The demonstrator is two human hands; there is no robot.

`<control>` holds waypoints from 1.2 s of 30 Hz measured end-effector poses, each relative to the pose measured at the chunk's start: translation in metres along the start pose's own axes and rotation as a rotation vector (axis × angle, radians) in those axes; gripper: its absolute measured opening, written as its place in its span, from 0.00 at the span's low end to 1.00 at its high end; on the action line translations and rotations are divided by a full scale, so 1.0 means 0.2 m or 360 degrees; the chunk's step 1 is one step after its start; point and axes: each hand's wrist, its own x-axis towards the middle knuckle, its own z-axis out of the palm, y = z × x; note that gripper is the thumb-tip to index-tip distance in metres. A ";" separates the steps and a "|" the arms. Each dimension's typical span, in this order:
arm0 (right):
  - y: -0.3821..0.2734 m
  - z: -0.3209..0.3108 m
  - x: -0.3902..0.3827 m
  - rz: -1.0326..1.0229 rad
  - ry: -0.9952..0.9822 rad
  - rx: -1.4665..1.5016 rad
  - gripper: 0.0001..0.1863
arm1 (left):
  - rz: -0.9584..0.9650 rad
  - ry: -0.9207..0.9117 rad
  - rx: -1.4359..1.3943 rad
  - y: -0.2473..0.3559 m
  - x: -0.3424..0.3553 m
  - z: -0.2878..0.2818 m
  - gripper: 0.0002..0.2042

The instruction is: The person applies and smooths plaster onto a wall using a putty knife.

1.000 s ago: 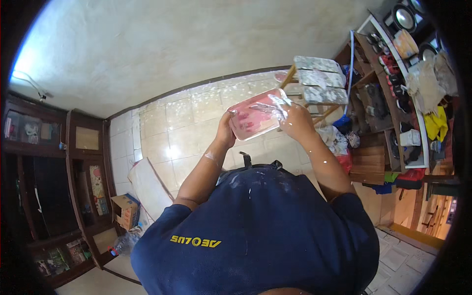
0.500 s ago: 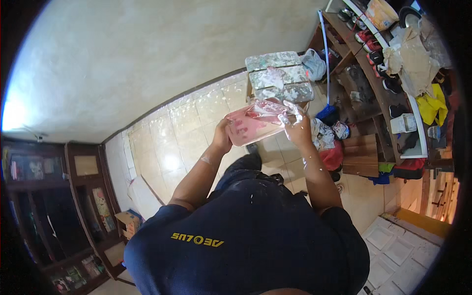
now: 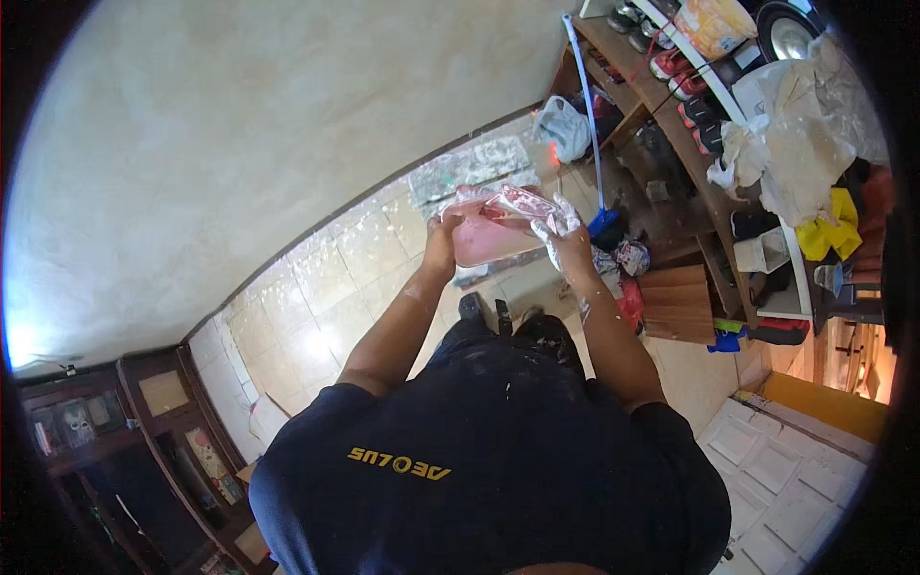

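A shallow pink plastic tray (image 3: 494, 244) is held out in front of me, above the floor and in front of a paint-spattered bench. My left hand (image 3: 442, 247) grips its left edge, the thumb on top. At the tray's right end is my right hand (image 3: 565, 238), its fingers coated in white paste and closed around the rim. A red piece smeared with white (image 3: 525, 201) lies across the far side of the tray, against the right fingers. Whether that piece is loose or part of the tray I cannot tell. White splashes mark both forearms.
Beyond the tray stands the low bench (image 3: 479, 163), close to the pale wall (image 3: 287, 125). On the right are a wooden shoe rack (image 3: 661, 125), a blue-handled broom (image 3: 586, 115) and a light plastic bag (image 3: 563, 129). A dark cabinet (image 3: 125, 450) stands at lower left.
My view has turned and shifted, and both feet now show below the tray. The tray has tilted and now covers part of the bench. Both hands keep their hold.
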 end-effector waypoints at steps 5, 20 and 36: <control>0.02 -0.17 0.30 0.0118 -0.0118 -0.0104 0.34 | 0.0065 -0.0029 -0.0174 -0.05 0.28 0.06 0.17; 0.08 -0.28 0.80 -0.0156 -0.0576 -0.0501 0.24 | 0.0036 0.0767 0.0015 -0.04 0.19 0.38 0.19; -0.32 0.55 0.46 -0.1126 -0.1897 -0.1661 0.15 | 0.0560 0.0589 -0.0290 0.10 -0.31 -0.14 0.27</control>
